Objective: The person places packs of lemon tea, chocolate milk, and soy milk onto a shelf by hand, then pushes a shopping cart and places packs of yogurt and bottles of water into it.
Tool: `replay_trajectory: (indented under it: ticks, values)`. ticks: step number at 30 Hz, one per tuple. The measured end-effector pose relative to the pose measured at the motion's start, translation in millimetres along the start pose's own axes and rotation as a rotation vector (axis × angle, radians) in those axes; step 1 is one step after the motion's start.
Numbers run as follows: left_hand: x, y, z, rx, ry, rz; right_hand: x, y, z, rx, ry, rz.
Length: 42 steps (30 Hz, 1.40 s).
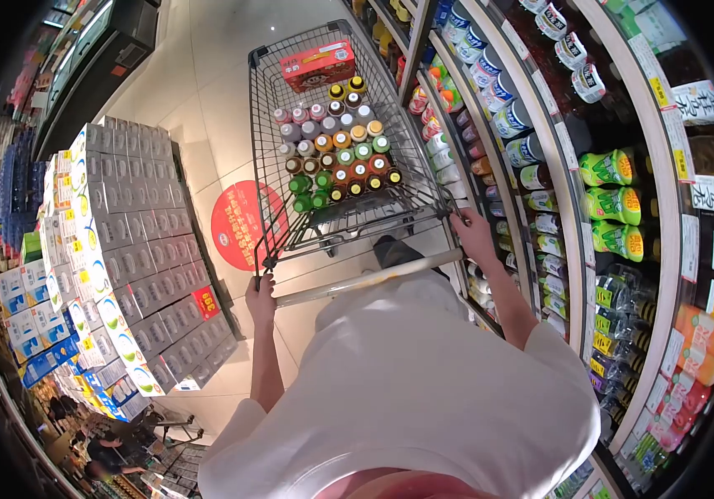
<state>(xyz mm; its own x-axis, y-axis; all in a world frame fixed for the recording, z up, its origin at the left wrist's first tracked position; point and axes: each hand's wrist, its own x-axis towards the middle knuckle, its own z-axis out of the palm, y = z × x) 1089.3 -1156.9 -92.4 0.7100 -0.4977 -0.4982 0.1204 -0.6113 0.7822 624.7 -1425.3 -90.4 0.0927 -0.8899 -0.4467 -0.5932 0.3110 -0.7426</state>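
Shopping cart in a supermarket aisle, seen from above. The left hand is closed around the left end of the cart's handle; the right hand grips its right end. The basket holds rows of capped bottles and a red box. Drink shelves stand just right of the cart; stacked cartons and a round red floor sticker lie to its left.
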Motion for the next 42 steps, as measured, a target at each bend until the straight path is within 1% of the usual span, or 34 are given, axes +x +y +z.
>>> replay_trajectory:
  ticks: [2,3,7,10,11,14,15,18,19,22,23,25,27,29,31,34,35,36,38,39,40,42]
  values:
    - [15,4,3,-0.015,0.005,0.032,18,-3,5,0.050,0.022,-0.012]
    - [18,14,2,0.006,0.003,-0.022,25,-11,4,0.048,0.022,-0.025]
    - [32,45,12,0.051,-0.002,-0.057,55,-23,7,0.053,0.023,-0.050]
    - [51,51,17,0.038,0.008,-0.047,79,-33,8,0.072,0.017,-0.058]
    - [58,50,19,0.021,0.031,-0.074,87,-37,8,0.081,0.009,-0.057]
    - [68,68,26,0.078,0.032,-0.040,105,-53,7,0.063,0.021,-0.068]
    - [71,73,27,0.079,0.032,-0.073,111,-59,8,0.068,0.027,-0.075]
    - [86,83,29,0.069,0.022,-0.048,122,-78,10,0.064,0.052,-0.100]
    - [88,92,30,0.074,0.017,-0.080,126,-84,9,0.051,0.060,-0.119]
    - [114,82,35,0.045,0.051,0.023,144,-97,12,-0.041,0.089,-0.178]
    - [120,84,35,0.019,0.046,-0.006,152,-98,14,-0.079,0.103,-0.204]
    - [141,70,35,-0.005,0.052,0.054,165,-102,18,-0.128,0.122,-0.264]
    - [157,70,41,0.008,0.055,0.090,179,-106,21,-0.122,0.139,-0.264]
    - [165,81,43,0.020,0.059,0.083,190,-115,24,-0.141,0.131,-0.251]
    - [163,111,48,0.017,0.060,0.053,201,-128,25,-0.159,0.131,-0.262]
    - [172,139,57,-0.013,0.059,0.012,221,-146,24,-0.262,0.091,-0.189]
    - [184,132,58,0.023,0.060,0.051,227,-150,26,-0.335,0.137,-0.188]
    - [184,146,59,0.016,0.038,0.024,234,-154,27,-0.364,0.151,-0.172]
    - [195,157,62,0.081,0.042,0.002,248,-162,32,-0.417,0.176,-0.137]
    - [205,152,63,0.111,0.034,0.053,250,-169,33,-0.380,0.202,-0.176]
    - [209,160,63,0.119,0.037,0.091,255,-176,35,-0.411,0.225,-0.193]
    - [229,156,69,0.110,0.036,0.097,263,-186,41,-0.474,0.265,-0.222]
